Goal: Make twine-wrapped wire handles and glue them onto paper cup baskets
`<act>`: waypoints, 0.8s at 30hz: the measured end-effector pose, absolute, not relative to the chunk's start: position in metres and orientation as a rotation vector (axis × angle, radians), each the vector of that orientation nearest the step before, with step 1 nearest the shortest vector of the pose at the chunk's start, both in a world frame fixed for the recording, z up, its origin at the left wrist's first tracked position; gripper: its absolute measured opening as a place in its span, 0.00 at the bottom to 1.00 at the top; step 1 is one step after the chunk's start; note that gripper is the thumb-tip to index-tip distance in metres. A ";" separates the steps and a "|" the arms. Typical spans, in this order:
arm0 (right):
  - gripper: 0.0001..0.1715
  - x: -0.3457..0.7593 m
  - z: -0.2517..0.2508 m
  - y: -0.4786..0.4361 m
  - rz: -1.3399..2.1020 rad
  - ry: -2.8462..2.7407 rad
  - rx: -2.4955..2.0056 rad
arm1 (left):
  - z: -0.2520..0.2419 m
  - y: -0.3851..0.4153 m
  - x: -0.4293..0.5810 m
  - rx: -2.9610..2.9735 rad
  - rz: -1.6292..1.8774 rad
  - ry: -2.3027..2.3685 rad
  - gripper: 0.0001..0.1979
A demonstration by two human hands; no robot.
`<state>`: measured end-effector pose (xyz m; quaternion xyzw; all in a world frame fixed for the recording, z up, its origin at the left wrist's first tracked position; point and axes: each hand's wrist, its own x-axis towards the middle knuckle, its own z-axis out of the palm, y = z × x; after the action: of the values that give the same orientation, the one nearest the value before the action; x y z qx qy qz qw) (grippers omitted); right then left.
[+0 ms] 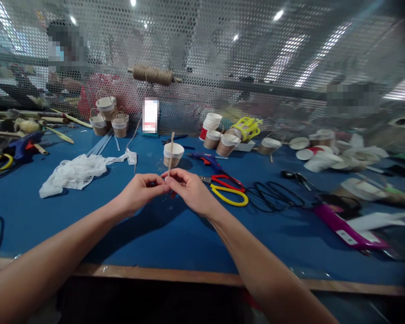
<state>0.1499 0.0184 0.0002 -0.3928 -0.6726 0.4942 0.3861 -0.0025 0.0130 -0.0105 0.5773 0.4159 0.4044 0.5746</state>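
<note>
My left hand [139,193] and my right hand [193,191] meet fingertip to fingertip above the blue table, both pinched closed on a short length of brown twine [171,153]. Its free end sticks up from between the fingers. Just behind stands a small paper cup [178,158] wrapped in brown twine or burlap, with a white band round its rim. Scissors [229,191] with red and yellow handles lie close to my right hand, and a blue hot glue gun [207,160] rests beyond them. The fingers hide the lower part of the twine.
A twine spool [152,75] hangs on the mesh panel, above a lit phone [150,116]. White gauze [77,173] lies left, near stacked handled cups [107,108]. More cups [227,143], a black cable [273,196] and a purple tool [349,229] occupy the right.
</note>
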 end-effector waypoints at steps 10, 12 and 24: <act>0.15 0.147 -0.006 0.018 1.870 -1.243 -0.839 | -0.009 0.014 -0.003 1.105 1.157 0.857 0.07; 0.14 0.145 -0.006 0.018 1.881 -1.206 -0.827 | -0.008 0.014 -0.003 1.102 1.154 0.845 0.06; 0.14 0.142 -0.007 0.015 1.622 -1.402 -0.943 | -0.006 0.019 -0.012 1.254 1.089 0.882 0.11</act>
<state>0.1420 0.0146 -0.0073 -0.3708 -0.5515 0.6378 0.3892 -0.0117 0.0195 -0.0059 0.5385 0.3790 0.4677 0.5896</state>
